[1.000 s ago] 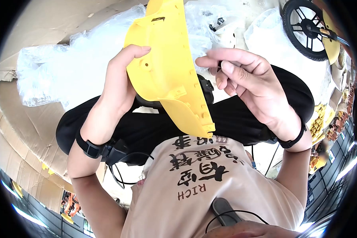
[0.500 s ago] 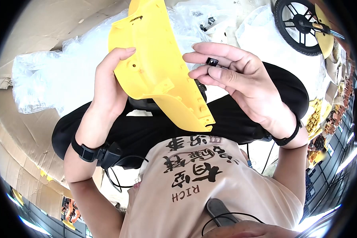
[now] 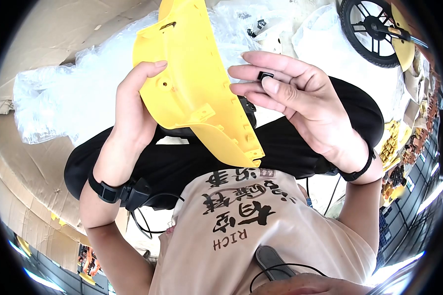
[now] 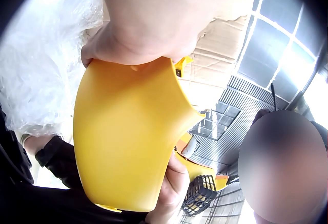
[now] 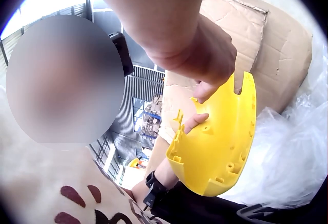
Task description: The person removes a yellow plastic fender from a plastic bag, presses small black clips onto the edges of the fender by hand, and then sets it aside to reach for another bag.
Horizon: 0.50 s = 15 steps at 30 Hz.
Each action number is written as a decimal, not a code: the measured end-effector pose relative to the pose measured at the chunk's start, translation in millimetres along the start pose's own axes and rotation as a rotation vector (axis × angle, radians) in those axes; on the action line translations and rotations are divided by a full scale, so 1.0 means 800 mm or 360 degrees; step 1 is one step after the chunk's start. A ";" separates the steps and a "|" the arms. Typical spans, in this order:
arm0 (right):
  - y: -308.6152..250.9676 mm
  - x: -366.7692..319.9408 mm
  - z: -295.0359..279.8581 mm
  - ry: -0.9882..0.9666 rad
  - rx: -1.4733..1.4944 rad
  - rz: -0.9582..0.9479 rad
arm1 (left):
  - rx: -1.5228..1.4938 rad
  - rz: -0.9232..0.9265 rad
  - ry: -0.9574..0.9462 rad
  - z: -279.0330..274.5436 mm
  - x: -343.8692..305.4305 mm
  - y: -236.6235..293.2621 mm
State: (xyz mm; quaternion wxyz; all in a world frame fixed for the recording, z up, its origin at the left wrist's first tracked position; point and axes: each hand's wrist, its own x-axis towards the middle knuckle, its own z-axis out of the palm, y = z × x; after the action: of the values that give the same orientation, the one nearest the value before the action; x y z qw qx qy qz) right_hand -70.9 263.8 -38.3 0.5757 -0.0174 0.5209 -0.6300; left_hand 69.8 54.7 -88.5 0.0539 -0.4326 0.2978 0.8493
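Observation:
A curved yellow plastic cover (image 3: 182, 83) is held up in front of the person, its ribbed inner side facing the head camera. The left hand (image 3: 138, 105) grips its left edge, thumb over the inside and the other fingers hidden behind. In the left wrist view, the smooth outer face of the cover (image 4: 123, 132) shows below the left hand (image 4: 146, 34). Right of the cover, the right hand (image 3: 305, 98) pinches a small black clip-like piece (image 3: 265, 75) between thumb and fingers. The right wrist view shows the right hand (image 5: 210, 55) close by the cover's edge, the piece hidden.
Clear plastic wrapping (image 3: 59, 98) lies on the floor beyond the lap, beside flattened cardboard (image 3: 39, 167). A few small black pieces (image 3: 257, 28) rest on the wrapping. At the back right is a black spoked wheel (image 3: 371, 32). Yellow parts (image 3: 391, 142) are piled at the right.
The yellow cover and left hand have shifted left in the head view. The right hand has turned, bringing the small black piece into sight between its fingers.

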 end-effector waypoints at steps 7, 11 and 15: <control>0.001 0.000 -0.003 0.0036 0.0048 -0.0001 | -0.0009 0.0013 0.0026 -0.003 0.002 -0.001; 0.001 0.000 -0.006 0.0022 0.0086 0.0003 | 0.0005 0.0010 0.0032 -0.003 0.002 0.000; 0.000 0.001 -0.003 0.0004 0.0094 -0.0020 | -0.0002 0.0014 0.0035 0.000 0.000 0.000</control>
State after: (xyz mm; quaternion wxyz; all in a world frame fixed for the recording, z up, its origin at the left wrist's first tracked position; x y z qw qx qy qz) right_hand -72.9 264.6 -40.0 0.5713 -0.0028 0.5026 -0.6488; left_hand 69.5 54.6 -88.4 0.0466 -0.4407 0.2998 0.8449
